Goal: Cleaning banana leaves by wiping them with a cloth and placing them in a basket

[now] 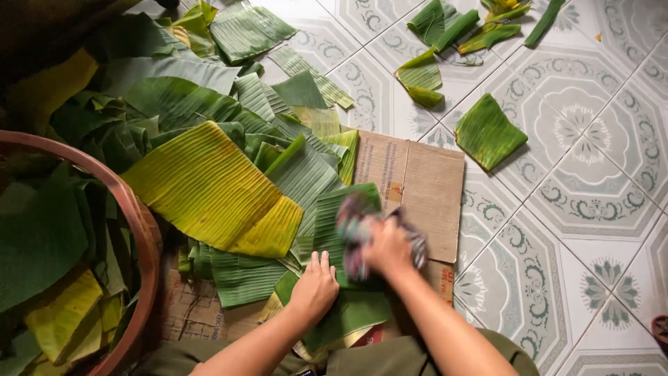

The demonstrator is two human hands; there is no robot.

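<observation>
We look down on our left hand [314,285], flat, fingers spread, pressing a green leaf [348,306] onto cardboard [424,188]. Our right hand [388,247] grips a patterned cloth [355,223], blurred, on the same leaf. To the left, a pile [229,118] of cut banana leaves; a large yellowed leaf [209,188] lies on top. A round brown-rimmed basin [142,230] at far left holds more leaves. Loose leaf pieces [487,132] lie apart on the tiled floor [584,195].

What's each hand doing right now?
Left hand: open, flat on the banana leaf.
Right hand: closed on a blurred cloth.
</observation>
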